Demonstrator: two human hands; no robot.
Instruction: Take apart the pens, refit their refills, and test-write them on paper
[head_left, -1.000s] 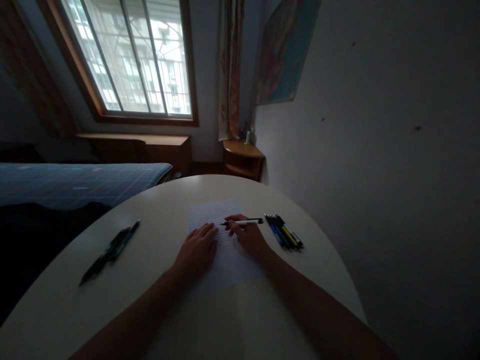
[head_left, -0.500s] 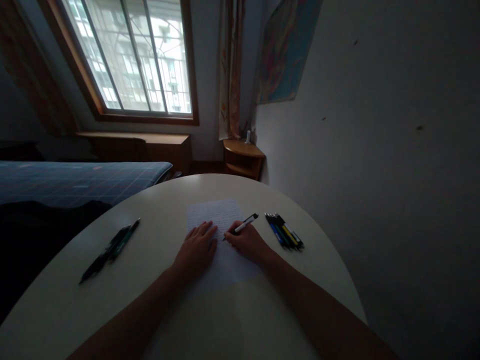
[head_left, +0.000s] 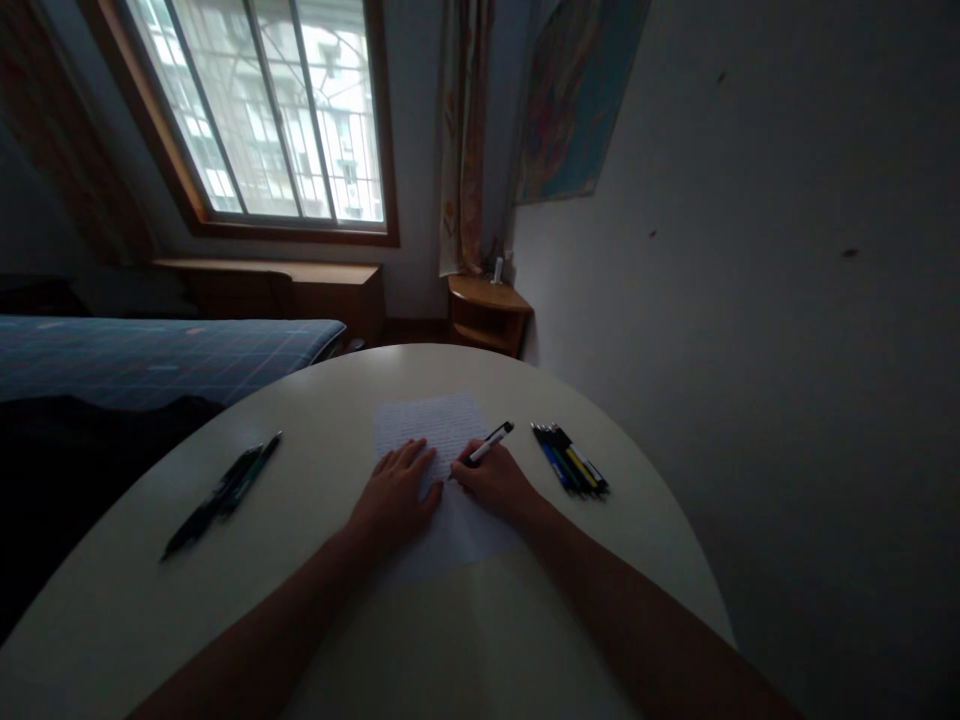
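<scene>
Dim bedroom, pale round table (head_left: 225,600) up front, barred window (head_left: 270,110) and blue checked bed (head_left: 150,355) behind, little corner shelf (head_left: 487,310) and a map poster (head_left: 574,100) over by the wall. Lined sheet of paper (head_left: 442,425) flat on the table, roughly mid-way across. As for the left hand (head_left: 394,500): spread flat on the sheet's left part, fingers loose, gripping nothing, just pinning it down. Then the right hand (head_left: 495,482): pinched around a white pen (head_left: 489,443), dark tip down at the paper just beside the left fingertips, barrel tilted up and off to the right. Bunch of coloured pens (head_left: 570,462) just right of the sheet, couple of dark pens (head_left: 221,495) well off to the left, neither touched.
</scene>
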